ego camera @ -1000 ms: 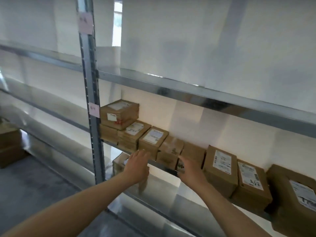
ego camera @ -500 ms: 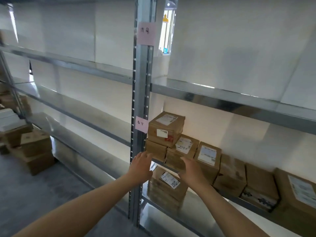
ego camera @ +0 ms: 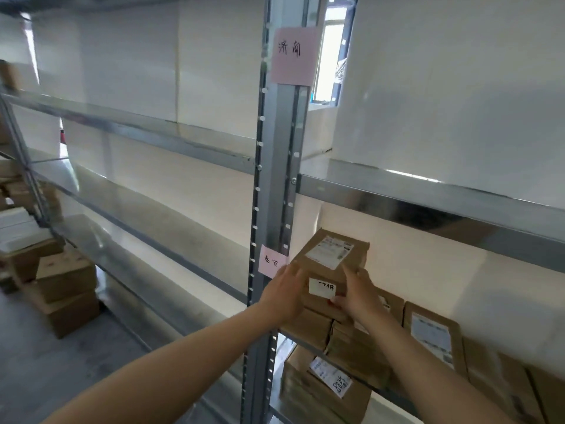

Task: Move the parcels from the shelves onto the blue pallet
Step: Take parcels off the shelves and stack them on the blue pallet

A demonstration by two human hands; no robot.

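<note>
Both hands clamp the top box (ego camera: 328, 264), which sits on a stack at the left end of the shelf (ego camera: 428, 197): left hand (ego camera: 286, 296) pressed to its left side, right hand (ego camera: 356, 296) on its right front corner. The risk is dragging: pulling it out flat could shift the boxes below (ego camera: 308, 327). The metal post (ego camera: 272, 191) stands just beside the left knuckles. No blue pallet is in sight.

At upper centre of the frame I read "济南" handwritten on a pink note (ego camera: 294, 55) stuck to the shelf upright (ego camera: 275, 179). A smaller pink note (ego camera: 272, 261) lower down read "泰安". A white sticker (ego camera: 322, 288) on the held parcel (ego camera: 328, 264) showed "748", and the label (ego camera: 330, 379) of a lower parcel (ego camera: 324, 390) looked like "8825".
</note>
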